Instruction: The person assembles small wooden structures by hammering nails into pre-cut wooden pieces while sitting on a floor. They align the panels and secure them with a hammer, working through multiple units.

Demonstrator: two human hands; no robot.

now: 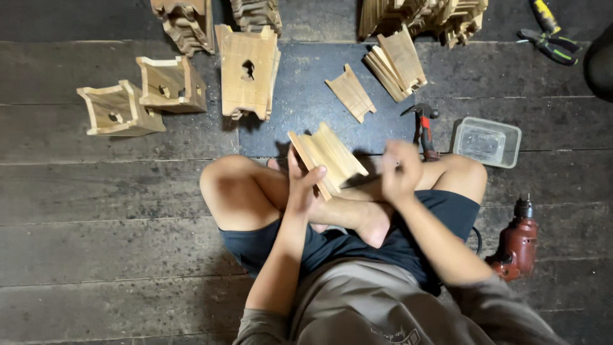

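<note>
A small stack of cut wooden panels [329,156] is gripped upright by the left hand [301,186] above crossed legs on the floor; the right hand [400,171] is curled (blurred, contents unclear). Assembly seems underway; fastening likely needs the hammer [424,128] nearby.

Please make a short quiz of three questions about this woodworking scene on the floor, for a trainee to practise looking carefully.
1. True or false: the left hand holds a set of wooden pieces.
2. What lies directly beside the clear plastic container, on its left? A) hammer B) saw C) paintbrush
3. Fill in: the red power drill lies on the floor at the person's ____ side.

Key
1. True: the left hand grips the wooden pieces above the crossed legs, while the right hand is raised beside them, blurred.
2. A: the hammer, with its red and black handle.
3. Right.
</note>
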